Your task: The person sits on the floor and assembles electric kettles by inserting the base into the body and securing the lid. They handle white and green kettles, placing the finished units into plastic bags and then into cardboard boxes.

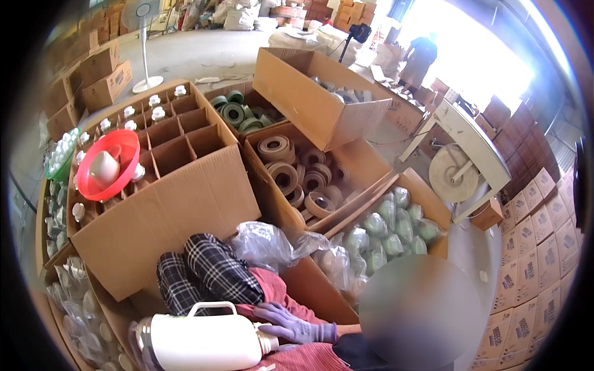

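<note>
Nearest you, the white flask (207, 342) lies on its side along the lower edge, its loop handle upward and its metal neck toward your right hand (296, 324). That gloved hand's fingers are loosely spread, the lower ones over the neck; you cannot tell from here whether they grip. Your left hand (286, 349) seems to show only as a strip of lavender beneath. For steady work at the neck, you would do well to support the barrel from below and keep the handle clear of your plaid trousers (223, 269). Beyond your knees stands the divided carton (167, 213), with a red basin (127, 142) over its bottles; avoid letting the flask's base swing into its wall. Farther off stands a fan (143, 52).
</note>
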A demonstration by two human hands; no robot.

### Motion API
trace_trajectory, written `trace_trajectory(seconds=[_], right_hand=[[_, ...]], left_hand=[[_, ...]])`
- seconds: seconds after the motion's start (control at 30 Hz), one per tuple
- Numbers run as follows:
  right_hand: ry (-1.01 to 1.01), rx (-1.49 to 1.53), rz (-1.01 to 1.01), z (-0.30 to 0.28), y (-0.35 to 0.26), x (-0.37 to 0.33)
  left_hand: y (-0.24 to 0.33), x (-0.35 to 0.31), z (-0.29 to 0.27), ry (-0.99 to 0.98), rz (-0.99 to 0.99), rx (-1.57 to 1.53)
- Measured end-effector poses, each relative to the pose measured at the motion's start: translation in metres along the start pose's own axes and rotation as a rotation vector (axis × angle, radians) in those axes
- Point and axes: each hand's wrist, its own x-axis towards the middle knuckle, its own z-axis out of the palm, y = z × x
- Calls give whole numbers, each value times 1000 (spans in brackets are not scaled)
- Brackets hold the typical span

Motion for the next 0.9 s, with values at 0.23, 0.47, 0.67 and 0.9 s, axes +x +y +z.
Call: trace_trajectory(seconds=[0.23,0.47,0.67,0.9], right_hand=[[68,399,5,0,-9,151],[-171,411,-126,-34,15,223],[-198,479,-203,-19,-1,234],[68,265,-71,-27,-16,238]], left_hand=[[-28,-31,14,81,-76,71],[-54,-19,13,-10,7,69],[-64,-11,-13,-90,93,108],[-120,-13,19,75,294,260]])
